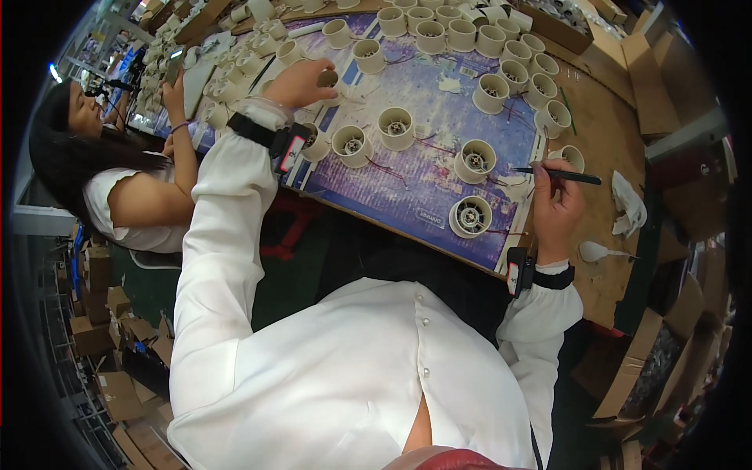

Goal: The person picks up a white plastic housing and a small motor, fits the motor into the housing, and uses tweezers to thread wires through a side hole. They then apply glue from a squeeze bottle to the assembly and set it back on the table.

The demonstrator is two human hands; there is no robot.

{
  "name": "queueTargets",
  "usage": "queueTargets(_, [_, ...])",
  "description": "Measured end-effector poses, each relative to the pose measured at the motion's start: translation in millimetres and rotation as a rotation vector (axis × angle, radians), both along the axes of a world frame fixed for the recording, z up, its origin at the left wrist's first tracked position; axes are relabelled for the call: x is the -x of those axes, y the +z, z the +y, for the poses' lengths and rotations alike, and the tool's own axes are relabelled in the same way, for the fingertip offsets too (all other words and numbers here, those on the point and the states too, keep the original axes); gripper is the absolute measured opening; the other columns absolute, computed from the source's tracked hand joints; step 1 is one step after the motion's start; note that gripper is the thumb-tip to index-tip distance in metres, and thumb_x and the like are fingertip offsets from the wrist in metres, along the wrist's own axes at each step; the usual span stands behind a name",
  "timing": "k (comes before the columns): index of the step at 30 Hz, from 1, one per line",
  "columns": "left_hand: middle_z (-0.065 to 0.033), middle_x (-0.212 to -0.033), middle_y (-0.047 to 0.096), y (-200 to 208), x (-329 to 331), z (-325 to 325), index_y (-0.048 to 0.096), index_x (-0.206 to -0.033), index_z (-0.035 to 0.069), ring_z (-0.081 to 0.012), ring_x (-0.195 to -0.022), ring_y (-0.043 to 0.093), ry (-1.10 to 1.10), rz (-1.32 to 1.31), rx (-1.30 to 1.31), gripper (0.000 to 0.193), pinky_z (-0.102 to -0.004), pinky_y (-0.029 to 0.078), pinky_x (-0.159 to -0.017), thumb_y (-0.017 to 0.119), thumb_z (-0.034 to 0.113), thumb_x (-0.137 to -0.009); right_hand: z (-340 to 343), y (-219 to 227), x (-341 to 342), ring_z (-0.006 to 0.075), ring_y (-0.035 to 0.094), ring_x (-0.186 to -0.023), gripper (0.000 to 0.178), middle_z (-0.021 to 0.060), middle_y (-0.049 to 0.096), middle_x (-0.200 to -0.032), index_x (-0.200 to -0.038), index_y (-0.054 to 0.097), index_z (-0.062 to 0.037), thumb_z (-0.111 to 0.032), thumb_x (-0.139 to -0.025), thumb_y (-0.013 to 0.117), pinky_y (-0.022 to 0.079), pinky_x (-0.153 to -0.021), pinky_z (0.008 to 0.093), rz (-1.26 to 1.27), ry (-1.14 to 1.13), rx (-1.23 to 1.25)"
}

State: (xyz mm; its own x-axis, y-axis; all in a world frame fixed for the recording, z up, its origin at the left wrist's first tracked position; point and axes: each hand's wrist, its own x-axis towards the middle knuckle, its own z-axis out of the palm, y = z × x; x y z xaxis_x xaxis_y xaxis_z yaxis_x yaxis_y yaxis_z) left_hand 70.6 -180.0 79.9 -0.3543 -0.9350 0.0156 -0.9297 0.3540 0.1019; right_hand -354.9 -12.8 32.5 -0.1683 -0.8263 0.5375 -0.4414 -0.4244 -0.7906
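Observation:
At the far left of the work surface, my left hand (299, 84) is closed on the rim of a white cylindrical housing (332, 100), its fingers covering part of it. My right hand (558, 205) grips dark tweezers (576, 175) at the right, their tips pointing left over the board. Near those tips stands an open white fan housing (475, 161) with a round spoked part and thin wires. A similar housing (471, 217) sits closer to me. Two more, a middle housing (395, 128) and a left housing (352, 147), stand between my hands.
A purple printed board (376, 192) covers much of the table. Several white housings (430, 37) crowd its far side. At the right lie a crumpled white cloth (627, 205) and a small white squeeze bottle (597, 251). A co-worker (145, 188) sits at the left, holding a phone (173, 66).

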Motion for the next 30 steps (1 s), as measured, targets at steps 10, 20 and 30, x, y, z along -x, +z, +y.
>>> queueTargets(10, [-0.0156,-0.12,0.064,8,1,-18,0.056,-0.131,0.008,-0.0333,-0.104,0.062,0.147,0.113,0.163,0.062,-0.0404,0.049,-0.091,0.076,0.036,-0.08,0,-4,1,0.0047,0.055,-0.073,0.012,-0.0006,0.063,-0.085,-0.1,0.064,-0.0005,-0.009,-0.092,0.068,0.042,-0.064,0.0186,-0.019,-0.039,-0.029])
queueTargets(20, [-0.0147,-0.115,0.063,7,39,87,0.055,-0.13,0.01,-0.0338,-0.112,0.055,-0.259,-0.055,-0.07,0.063,-0.0421,0.045,-0.097,0.078,0.033,-0.076,-2,-2,-2,0.0054,0.056,-0.074,0.013,0.0001,0.063,-0.084,-0.101,0.064,0.0001,-0.008,-0.092,0.068,0.043,-0.065,0.0196,0.025,-0.011,0.036])
queueTargets(30, [-0.0136,-0.11,0.064,-6,31,31,0.057,-0.126,0.011,-0.0357,-0.109,0.057,0.17,-0.097,0.143,0.058,-0.044,0.048,-0.091,0.075,0.031,-0.075,-1,-5,-1,0.005,0.054,-0.074,0.013,-0.0007,0.062,-0.085,-0.099,0.064,0.0011,-0.007,-0.091,0.069,0.043,-0.065,0.0187,-0.002,-0.029,-0.009])
